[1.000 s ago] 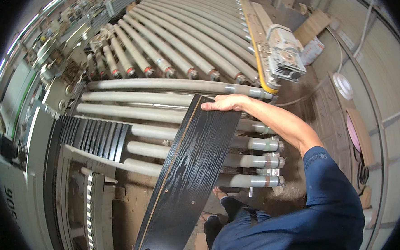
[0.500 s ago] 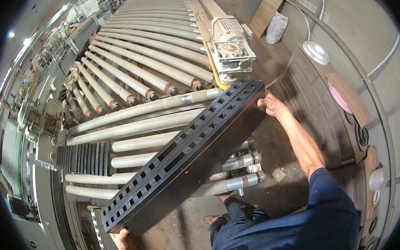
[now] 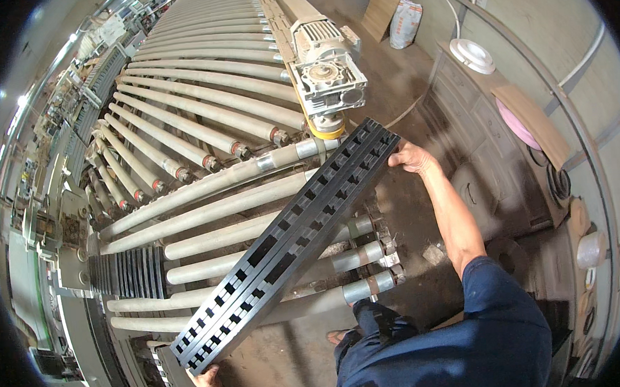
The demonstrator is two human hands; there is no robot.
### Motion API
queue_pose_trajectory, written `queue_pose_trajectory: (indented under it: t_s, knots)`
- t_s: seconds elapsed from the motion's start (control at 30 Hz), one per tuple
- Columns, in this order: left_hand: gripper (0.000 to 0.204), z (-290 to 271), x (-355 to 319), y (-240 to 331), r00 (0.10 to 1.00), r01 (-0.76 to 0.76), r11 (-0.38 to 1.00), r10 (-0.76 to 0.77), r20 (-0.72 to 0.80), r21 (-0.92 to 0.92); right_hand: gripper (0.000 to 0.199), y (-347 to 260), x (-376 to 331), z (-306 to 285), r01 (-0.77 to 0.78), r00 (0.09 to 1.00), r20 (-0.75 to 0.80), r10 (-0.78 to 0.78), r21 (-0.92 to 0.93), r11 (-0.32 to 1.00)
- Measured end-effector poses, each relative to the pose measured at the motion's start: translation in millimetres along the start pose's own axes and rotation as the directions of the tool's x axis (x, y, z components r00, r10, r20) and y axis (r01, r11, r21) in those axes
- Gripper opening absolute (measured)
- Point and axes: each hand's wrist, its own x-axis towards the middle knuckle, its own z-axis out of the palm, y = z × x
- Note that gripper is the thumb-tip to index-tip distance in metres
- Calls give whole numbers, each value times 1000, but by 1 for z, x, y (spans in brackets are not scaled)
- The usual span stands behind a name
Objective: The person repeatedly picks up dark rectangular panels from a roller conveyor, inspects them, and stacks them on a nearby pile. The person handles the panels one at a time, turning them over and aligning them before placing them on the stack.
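A pair of long black slotted profiles (image 3: pixel 284 240), side by side along their length, slants from lower left to upper right over the rollers. Rows of square cut-outs run down both faces. My left hand (image 3: pixel 208 384) grips the near lower end, its fingers partly hidden beneath. At the far upper end, my right hand (image 3: pixel 412 158) is closed round the edge, with the thumb on the side. Several similar black strips (image 3: pixel 127 274) lie together on the rollers at the left, apart from my hands.
A curved roller conveyor (image 3: pixel 179 95) stretches away, with a grey gear motor (image 3: pixel 328 70) at its right side. A cabinet (image 3: pixel 479 135) bearing a white round object (image 3: pixel 472 56) stands at the right, near a white sack (image 3: pixel 405 23). A pale machine (image 3: pixel 78 311) borders the left.
The profiles have tilted so their slotted faces show more and the dark side face less. The upper end has shifted slightly left. Both hands keep hold, and the view has moved a little.
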Motion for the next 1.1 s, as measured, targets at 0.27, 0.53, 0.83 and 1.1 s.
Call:
queue_pose_trajectory:
  t_s: [0.27,0.53,0.83,1.1]
  knots:
    - [117,64,3,58,995,-12,984,29,92,-179,94,20,12,-5,194,935,-345,-84,296,935]
    - [103,37,5,14,991,24,970,9,136,-241,96,8,22,4,232,748,-660,-64,170,958]
    - [131,37,20,-43,997,-78,969,81,2,-237,86,19,12,-70,96,983,-181,-38,324,941]
    - [124,48,31,-25,942,-324,945,317,-112,-50,67,-6,38,28,43,684,-713,-152,-169,985]
